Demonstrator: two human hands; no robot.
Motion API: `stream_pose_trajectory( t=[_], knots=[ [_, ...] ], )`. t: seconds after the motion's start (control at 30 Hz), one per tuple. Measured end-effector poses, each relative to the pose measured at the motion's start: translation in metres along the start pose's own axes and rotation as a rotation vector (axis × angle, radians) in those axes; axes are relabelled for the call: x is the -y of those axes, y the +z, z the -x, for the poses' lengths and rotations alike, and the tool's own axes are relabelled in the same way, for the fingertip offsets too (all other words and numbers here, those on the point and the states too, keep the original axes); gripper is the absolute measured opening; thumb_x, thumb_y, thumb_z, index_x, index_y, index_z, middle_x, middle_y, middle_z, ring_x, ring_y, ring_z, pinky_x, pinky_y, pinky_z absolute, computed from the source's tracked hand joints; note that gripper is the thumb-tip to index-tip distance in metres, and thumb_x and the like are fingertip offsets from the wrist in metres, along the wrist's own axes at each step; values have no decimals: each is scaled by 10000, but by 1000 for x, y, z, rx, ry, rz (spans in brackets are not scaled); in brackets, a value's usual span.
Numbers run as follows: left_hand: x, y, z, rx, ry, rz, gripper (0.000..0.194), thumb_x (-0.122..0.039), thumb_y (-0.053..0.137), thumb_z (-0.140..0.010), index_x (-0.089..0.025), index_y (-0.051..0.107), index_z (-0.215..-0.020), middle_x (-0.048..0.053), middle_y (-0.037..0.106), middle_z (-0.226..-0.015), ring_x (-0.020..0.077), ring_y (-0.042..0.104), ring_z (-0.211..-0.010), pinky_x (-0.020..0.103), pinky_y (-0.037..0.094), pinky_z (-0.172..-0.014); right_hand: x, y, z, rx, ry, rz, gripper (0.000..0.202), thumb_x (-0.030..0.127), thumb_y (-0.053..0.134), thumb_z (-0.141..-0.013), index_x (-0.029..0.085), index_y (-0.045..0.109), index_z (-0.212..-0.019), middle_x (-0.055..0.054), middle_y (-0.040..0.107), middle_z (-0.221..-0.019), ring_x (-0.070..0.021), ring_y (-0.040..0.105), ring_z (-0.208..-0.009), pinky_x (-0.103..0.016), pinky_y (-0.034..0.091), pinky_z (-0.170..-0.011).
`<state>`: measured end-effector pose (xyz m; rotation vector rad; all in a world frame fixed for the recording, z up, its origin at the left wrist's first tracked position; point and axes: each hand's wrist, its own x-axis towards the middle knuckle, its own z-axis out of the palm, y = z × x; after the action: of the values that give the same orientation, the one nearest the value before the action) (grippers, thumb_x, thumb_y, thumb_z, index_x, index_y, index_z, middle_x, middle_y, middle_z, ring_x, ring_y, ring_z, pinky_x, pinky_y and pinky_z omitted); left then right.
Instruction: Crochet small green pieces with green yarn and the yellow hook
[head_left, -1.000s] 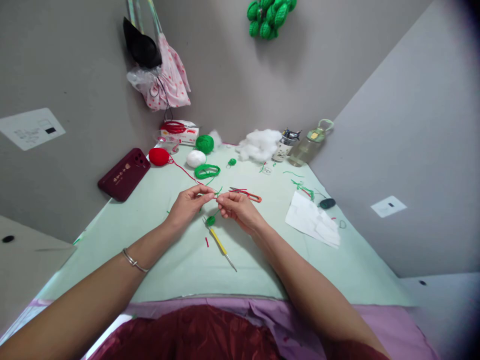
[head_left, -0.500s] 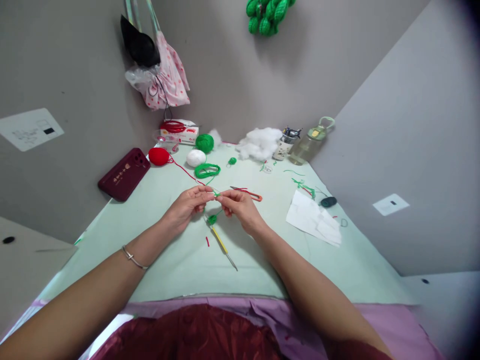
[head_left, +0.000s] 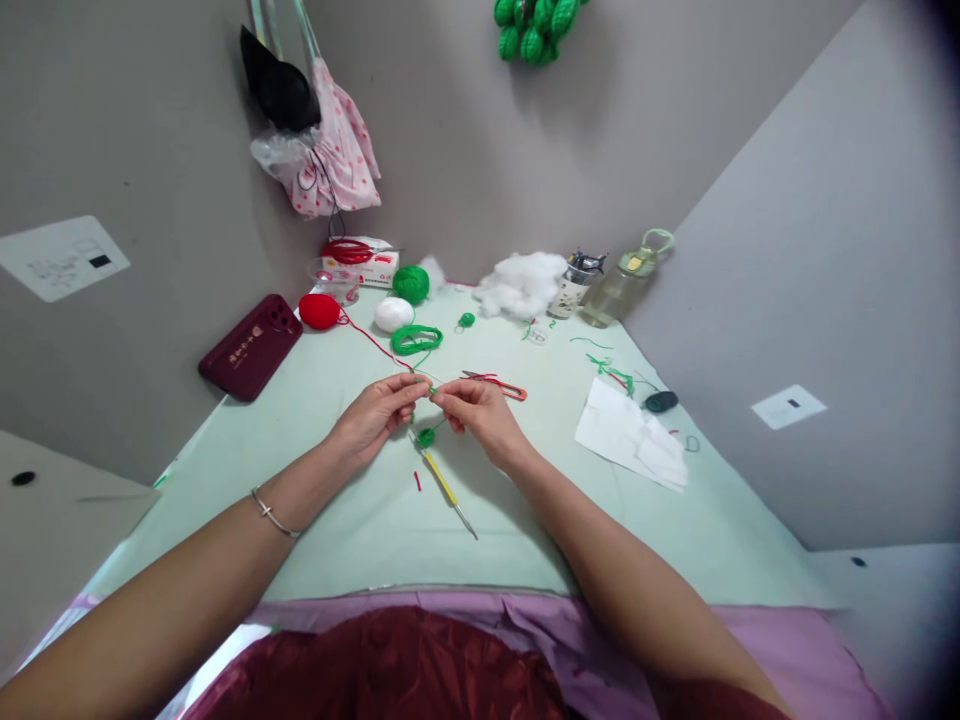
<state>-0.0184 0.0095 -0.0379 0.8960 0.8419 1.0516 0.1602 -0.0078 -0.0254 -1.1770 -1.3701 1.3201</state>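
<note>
Fingertips of my left hand [head_left: 382,412] pinch green yarn [head_left: 433,390] over the middle of the table. My right hand [head_left: 480,412] pinches the same yarn just beside it, thumbs almost meeting. A green strand runs down from the hands to a small green crocheted piece [head_left: 425,438] on the cloth. Touching that piece lies a crochet hook [head_left: 442,482] with a yellow handle. Behind the hands is a loose green yarn loop [head_left: 417,340]. An orange-handled cutter [head_left: 504,388] rests to the right of the fingers. The exact yarn crossing between my fingertips is too small to make out.
Red yarn [head_left: 319,311], white yarn [head_left: 393,315] and a green yarn ball [head_left: 411,285] sit at the back left, near a dark red phone [head_left: 251,348]. White stuffing [head_left: 523,285], a pen cup [head_left: 570,290] and a bottle [head_left: 616,290] stand behind. Paper sheets [head_left: 619,430] lie right.
The fingertips have shifted slightly on the green yarn, and both hands keep their pinch. The whole view has moved a little; the things on the table stay put.
</note>
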Motion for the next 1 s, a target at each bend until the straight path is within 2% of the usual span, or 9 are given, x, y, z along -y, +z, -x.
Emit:
stream_pose_trajectory(
  t=[0.2, 0.37, 0.6, 0.7, 0.77, 0.9, 1.0],
  knots=[
    [-1, 2, 1, -55, 36, 12, 355, -361, 949, -622, -156, 747, -831, -37, 624, -761, 26, 420, -511, 168, 329, -468, 0, 4, 1, -1, -40, 82, 255, 444, 773, -751, 196, 716, -767, 22, 646, -636, -98, 494, -529, -265, 383, -545],
    [0, 2, 2, -63, 43, -19, 345, -348, 945, -625, -152, 760, -839, -50, 588, -678, 36, 418, -501, 170, 329, -473, -4, 5, 1, -49, -98, 149, 276, 475, 741, -784, 207, 698, -834, 21, 641, -673, -117, 521, -574, -272, 415, -572],
    [-3, 6, 6, -36, 24, -57, 332, -297, 941, -637, -152, 784, -891, -51, 574, -656, 44, 423, -511, 167, 351, -485, 1, -2, -1, -91, -132, 365, 303, 490, 601, -917, 210, 699, -857, -1, 653, -740, -133, 533, -618, -276, 422, -607],
    [-5, 6, 6, -31, 9, -45, 344, -284, 940, -635, -152, 780, -910, -46, 590, -681, 42, 445, -516, 164, 384, -498, 7, -15, -4, -91, -92, 558, 324, 463, 520, -988, 217, 707, -889, -14, 684, -778, -151, 585, -668, -280, 444, -661],
    [-5, 5, 5, -38, 4, -34, 350, -279, 941, -631, -149, 774, -910, -44, 597, -689, 42, 461, -515, 165, 401, -500, 11, -31, -6, -109, -53, 725, 335, 444, 493, -1020, 223, 715, -901, -37, 711, -835, -185, 633, -770, -298, 453, -736],
    [-3, 2, 3, -60, 5, -10, 364, -267, 943, -623, -140, 762, -912, -25, 640, -745, 49, 517, -534, 178, 457, -528, 10, -61, -10, -209, 41, 1050, 189, 205, 529, -988, 169, 714, -995, -170, 697, -1151, -300, 600, -1145, -376, 431, -924],
    [-1, 1, 2, -77, 10, 9, 352, -254, 942, -631, -140, 760, -910, -14, 661, -779, 57, 560, -577, 181, 511, -582, 2, -70, -15, -210, 103, 1188, 205, 126, 507, -968, 149, 710, -985, -199, 684, -1185, -319, 593, -1192, -391, 423, -962]
  ],
)
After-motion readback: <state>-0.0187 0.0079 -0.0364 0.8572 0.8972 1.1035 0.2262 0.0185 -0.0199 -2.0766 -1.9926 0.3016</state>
